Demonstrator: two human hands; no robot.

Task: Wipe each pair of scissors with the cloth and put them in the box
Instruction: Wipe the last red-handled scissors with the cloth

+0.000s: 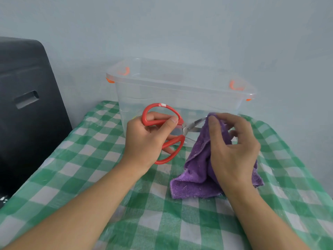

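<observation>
I note a single head view, mounted high, facing forward and down, close over both hands (232, 147), table (162, 222) filling the foreground, box (180, 98) and wall beyond

Soft, even daylight filled the scene and cast only faint shadows under the hands (234, 150) onto the bench (90, 159), while the whole picture looked slightly hazy and washed out, with wide-angle bending at the edges and soft blur on the near forearms.
</observation>
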